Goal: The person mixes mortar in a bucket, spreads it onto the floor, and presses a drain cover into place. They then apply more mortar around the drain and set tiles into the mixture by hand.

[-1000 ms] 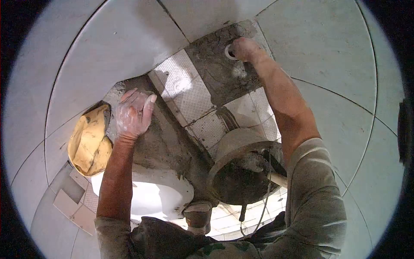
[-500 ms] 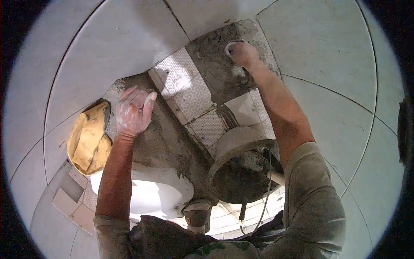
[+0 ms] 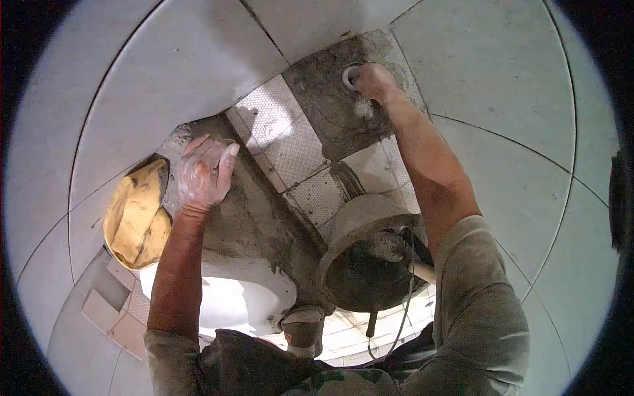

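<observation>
My right hand [image 3: 375, 84] reaches to the bare cement patch [image 3: 323, 86] in the far corner. Its fingers are curled at a round white ring [image 3: 350, 78] set in the patch, and the fingertips are hidden at the ring. A small pale lump [image 3: 363, 107] lies just below the ring. My left hand [image 3: 206, 173], coated with pale wet paste, is over the cement ledge [image 3: 247, 214] on the left. Its thumb stands off from the fingers, and a thin edge of something shows between them, too small to name.
A mortar-stained bucket [image 3: 370, 204] with a handled tool inside stands below my right forearm. Mosaic floor tiles [image 3: 284, 132] border the patch. At the left are a crumpled yellow bag [image 3: 137, 214], a white curved fixture [image 3: 244, 297] and loose tiles [image 3: 102, 310]. Tiled walls surround the space.
My right hand has shifted very slightly at the ring, and more of the ring shows. My left hand has barely moved.
</observation>
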Demonstrator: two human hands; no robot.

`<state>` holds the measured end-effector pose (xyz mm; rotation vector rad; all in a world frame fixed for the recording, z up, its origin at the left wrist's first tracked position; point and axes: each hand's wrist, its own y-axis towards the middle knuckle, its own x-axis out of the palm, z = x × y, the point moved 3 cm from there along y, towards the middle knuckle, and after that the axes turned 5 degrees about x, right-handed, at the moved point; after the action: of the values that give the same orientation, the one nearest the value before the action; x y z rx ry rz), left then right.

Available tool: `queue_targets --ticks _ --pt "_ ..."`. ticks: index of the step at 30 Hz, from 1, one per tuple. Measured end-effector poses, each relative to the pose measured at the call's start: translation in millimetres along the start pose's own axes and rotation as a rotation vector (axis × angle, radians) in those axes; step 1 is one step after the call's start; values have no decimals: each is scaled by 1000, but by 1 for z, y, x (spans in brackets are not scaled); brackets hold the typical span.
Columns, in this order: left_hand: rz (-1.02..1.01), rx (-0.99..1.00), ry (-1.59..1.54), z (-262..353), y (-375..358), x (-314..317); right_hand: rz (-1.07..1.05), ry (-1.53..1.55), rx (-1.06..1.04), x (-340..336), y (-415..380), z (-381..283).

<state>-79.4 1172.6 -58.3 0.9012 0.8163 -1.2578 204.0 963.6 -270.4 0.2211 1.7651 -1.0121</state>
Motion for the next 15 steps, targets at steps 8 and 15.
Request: queue_targets --ticks 8,15 --pt "-6 -9 -13 -1 -1 -1 263 622 138 -46 -37 28" --pt "-23 -7 11 -2 -3 0 347 810 338 -67 -73 54"
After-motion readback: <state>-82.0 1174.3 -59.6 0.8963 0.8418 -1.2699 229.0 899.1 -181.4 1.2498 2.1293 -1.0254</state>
